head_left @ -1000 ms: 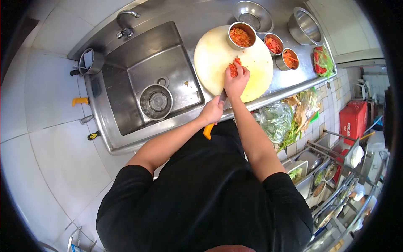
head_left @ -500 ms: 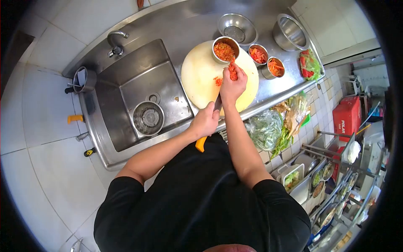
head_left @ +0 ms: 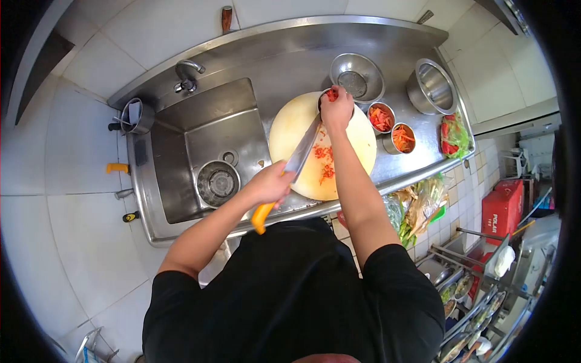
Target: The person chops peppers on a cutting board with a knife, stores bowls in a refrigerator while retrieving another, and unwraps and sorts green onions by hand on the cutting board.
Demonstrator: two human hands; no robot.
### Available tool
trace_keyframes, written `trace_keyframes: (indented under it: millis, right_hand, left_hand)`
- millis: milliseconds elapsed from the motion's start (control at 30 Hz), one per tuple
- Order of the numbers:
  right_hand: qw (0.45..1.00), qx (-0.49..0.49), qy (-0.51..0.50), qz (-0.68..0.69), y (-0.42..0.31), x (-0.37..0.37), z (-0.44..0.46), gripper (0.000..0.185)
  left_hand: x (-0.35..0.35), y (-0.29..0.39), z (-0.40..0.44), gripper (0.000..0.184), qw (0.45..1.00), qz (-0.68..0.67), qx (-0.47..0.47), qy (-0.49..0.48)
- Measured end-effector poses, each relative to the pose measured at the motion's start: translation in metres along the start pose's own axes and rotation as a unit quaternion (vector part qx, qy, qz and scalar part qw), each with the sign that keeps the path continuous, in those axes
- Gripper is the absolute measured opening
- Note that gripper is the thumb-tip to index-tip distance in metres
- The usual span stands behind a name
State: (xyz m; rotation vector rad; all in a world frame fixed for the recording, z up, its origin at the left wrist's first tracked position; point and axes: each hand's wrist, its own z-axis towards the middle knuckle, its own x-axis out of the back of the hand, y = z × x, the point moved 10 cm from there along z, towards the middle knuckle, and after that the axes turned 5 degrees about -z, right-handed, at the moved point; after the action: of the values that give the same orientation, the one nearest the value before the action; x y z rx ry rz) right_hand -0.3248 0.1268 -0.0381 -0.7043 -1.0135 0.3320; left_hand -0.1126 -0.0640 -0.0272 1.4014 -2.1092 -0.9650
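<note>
A long kitchen knife [head_left: 303,152] with an orange handle is in my left hand [head_left: 270,184], its blade slanting up over the round cutting board [head_left: 290,124]. My right hand [head_left: 337,110] is bunched over a metal cup [head_left: 321,101] at the board's far side, covering most of it. Chopped red vegetable [head_left: 332,95] shows at its fingertips; whether those bits lie in the fingers or only in the cup is hard to see. More chopped red bits [head_left: 325,162] are scattered on the board between the hands.
Two metal cups, one with red pieces [head_left: 381,117] and one with orange strips [head_left: 403,138], stand right of the board. Behind are a perforated bowl [head_left: 357,77] and a deep pot [head_left: 431,88]. A bag of red and green vegetables [head_left: 455,136] lies far right. The sink [head_left: 175,172] is left.
My right hand has moved from the board to over the metal cup, with red bits at its fingers. My left hand has shifted left with the knife, its blade now in view. The camera view has shifted.
</note>
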Motion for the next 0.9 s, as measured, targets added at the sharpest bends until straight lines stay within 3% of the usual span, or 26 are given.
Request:
trace_keyframes:
  millis: [67,200,300,333,433,533,600,633,667,767,867,900]
  right_hand:
    - [0.998,0.014,-0.051,-0.025,-0.005,-0.003,0.006,0.019]
    - [0.998,0.048,-0.044,-0.007,-0.022,0.023,0.005,0.016]
    - [0.995,0.062,-0.017,0.073,-0.032,0.056,0.014,0.015]
    - [0.993,0.029,-0.014,0.117,-0.024,0.066,0.015,0.017]
    - [0.982,-0.046,0.011,0.183,0.039,0.082,0.014,0.019]
    - [0.993,-0.063,-0.016,0.097,0.111,0.065,-0.009,0.019]
    - [0.992,-0.019,-0.106,0.060,0.140,0.022,-0.042,0.024]
    - [0.991,0.107,-0.059,-0.047,0.117,0.020,-0.059,0.027]
    - [0.985,0.098,-0.105,-0.092,0.098,0.015,-0.072,0.029]
    - [0.964,0.101,-0.248,-0.009,0.077,-0.010,-0.108,0.021]
    - [0.977,0.073,-0.167,0.114,0.069,0.035,-0.115,0.014]
    - [0.986,0.087,-0.099,0.098,0.073,0.052,-0.107,0.014]
  left_hand:
    - [0.014,-0.027,-0.022,0.023,0.999,-0.004,0.040,-0.015]
    - [0.030,-0.079,-0.034,0.023,0.998,-0.015,0.055,-0.014]
    - [0.047,-0.093,-0.026,0.024,0.993,0.099,0.025,0.055]
    - [0.054,-0.078,-0.023,0.020,0.967,0.214,-0.082,0.108]
    - [0.067,-0.062,-0.017,0.019,0.906,0.358,-0.097,0.205]
    - [0.083,-0.046,-0.005,0.023,0.877,0.404,-0.125,0.228]
    - [0.094,-0.041,0.009,0.035,0.853,0.441,-0.148,0.237]
    - [0.096,-0.038,0.018,0.036,0.845,0.456,-0.145,0.237]
    - [0.097,-0.035,0.025,0.036,0.837,0.472,-0.140,0.237]
    - [0.085,-0.043,0.037,0.038,0.820,0.504,-0.149,0.224]
    - [0.076,-0.045,0.033,0.041,0.813,0.532,-0.147,0.185]
    - [0.075,-0.045,0.030,0.042,0.812,0.541,-0.142,0.170]
